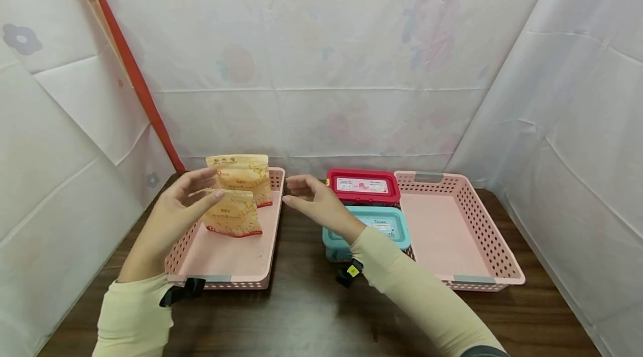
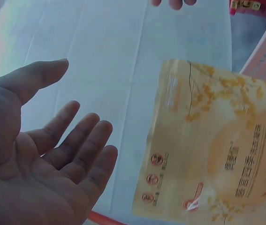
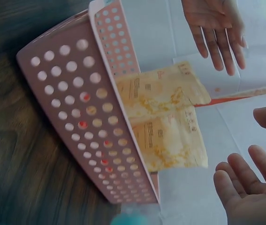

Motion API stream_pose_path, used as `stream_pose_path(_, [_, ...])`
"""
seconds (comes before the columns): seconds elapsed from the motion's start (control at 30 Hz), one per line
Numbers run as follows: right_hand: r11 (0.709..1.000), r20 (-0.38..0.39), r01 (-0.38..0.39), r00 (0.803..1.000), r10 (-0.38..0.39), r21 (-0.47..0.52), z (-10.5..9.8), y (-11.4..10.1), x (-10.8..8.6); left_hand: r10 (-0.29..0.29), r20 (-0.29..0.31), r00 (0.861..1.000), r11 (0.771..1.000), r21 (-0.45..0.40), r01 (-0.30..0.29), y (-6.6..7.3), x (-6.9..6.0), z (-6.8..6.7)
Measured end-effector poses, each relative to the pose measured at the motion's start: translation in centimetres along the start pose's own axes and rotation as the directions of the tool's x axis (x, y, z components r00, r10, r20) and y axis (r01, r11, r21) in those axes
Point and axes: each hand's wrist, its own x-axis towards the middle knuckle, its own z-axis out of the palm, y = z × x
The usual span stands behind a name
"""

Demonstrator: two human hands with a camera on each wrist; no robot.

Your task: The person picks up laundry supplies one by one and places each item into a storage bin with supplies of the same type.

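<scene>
The bench (image 1: 301, 312) carries the left basket (image 1: 226, 262) toward its left edge and the right basket (image 1: 442, 228) toward its right edge; a red box (image 1: 363, 186) and a teal box (image 1: 384, 228) sit just beside the latter's left edge. The left hand (image 1: 176, 206) and right hand (image 1: 321, 201) hold nothing, thumbs and fingers apart, clear of the near pouch (image 1: 233, 213) and far pouch (image 1: 251, 178), which stand toward the left basket's far edge. The step looks like placing or picking the pouches, I cannot tell which; any grasp would call for pinching a top edge gently
</scene>
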Motion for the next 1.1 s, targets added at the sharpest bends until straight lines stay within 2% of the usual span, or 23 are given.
stream_pose_path(0.3, [1.000,-0.002,-0.010,1.000,0.010,-0.027,-2.1,0.9,-1.9,0.055,0.072,0.996,0.997,-0.056,-0.051,-0.1,0.5,2.7])
stream_pose_path(0.43, [0.999,-0.006,-0.012,1.000,0.012,-0.043,-3.1,1.0,-3.0,0.071,0.094,0.993,0.997,-0.048,-0.067,0.1,0.4,3.7])
stream_pose_path(0.67, [0.998,-0.022,-0.032,0.999,0.031,-0.048,-4.4,1.3,-4.3,0.051,0.155,0.987,0.996,-0.077,-0.040,0.5,0.2,5.3])
stream_pose_path(0.9, [0.998,-0.024,-0.031,0.999,0.030,-0.055,-5.5,1.7,-5.5,0.039,0.208,0.977,0.984,-0.176,-0.002,0.9,0.6,6.8])
stream_pose_path(1.1, [0.995,-0.024,-0.034,0.999,0.031,-0.095,-6.4,2.1,-6.4,0.047,0.209,0.977,0.990,-0.141,-0.017,1.1,0.9,8.3])
